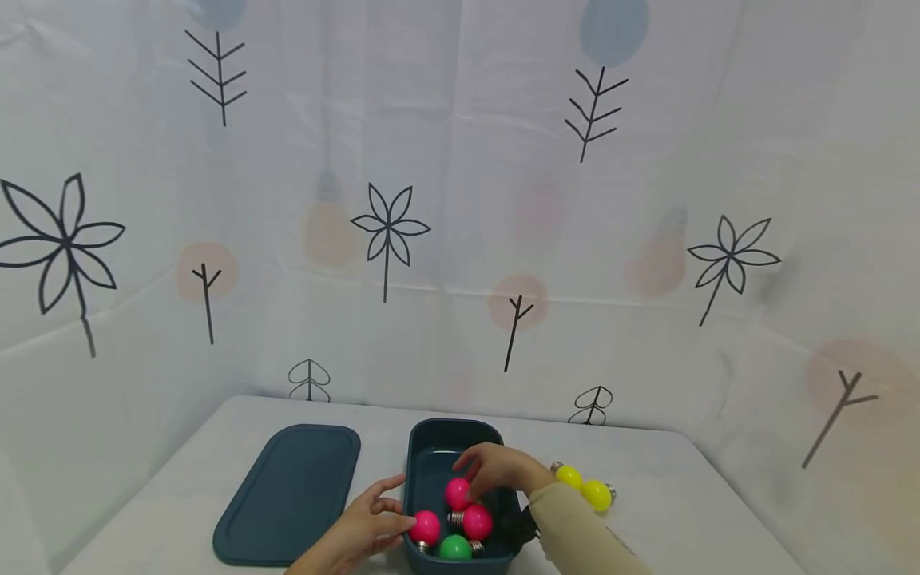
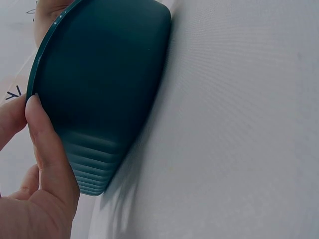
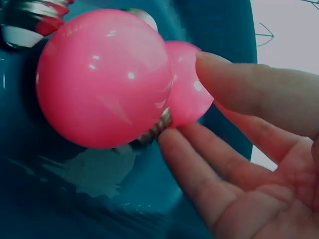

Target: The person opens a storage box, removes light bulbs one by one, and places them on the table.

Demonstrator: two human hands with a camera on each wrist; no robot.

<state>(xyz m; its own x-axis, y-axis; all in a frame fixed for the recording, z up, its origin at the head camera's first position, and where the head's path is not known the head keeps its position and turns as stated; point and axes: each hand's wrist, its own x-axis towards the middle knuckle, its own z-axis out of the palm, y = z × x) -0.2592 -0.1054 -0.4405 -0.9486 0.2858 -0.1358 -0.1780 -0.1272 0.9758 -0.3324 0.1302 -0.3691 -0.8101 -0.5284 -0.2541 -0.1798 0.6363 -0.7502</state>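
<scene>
A deep dark teal container stands on the table in front of me. At its left side, my left hand pinches the rim between thumb and fingers, as the left wrist view shows. Over the inside, my right hand holds a pink light bulb, thumb on the globe and fingers near the metal base. In the right wrist view, a nearer pink bulb partly covers the held one. Two more pink bulbs and a green bulb lie inside the container.
To the left lies a flat teal lid with rounded corners. Two yellow bulbs rest on the white table right of the container, beyond the right forearm. A patterned white curtain hangs behind the table.
</scene>
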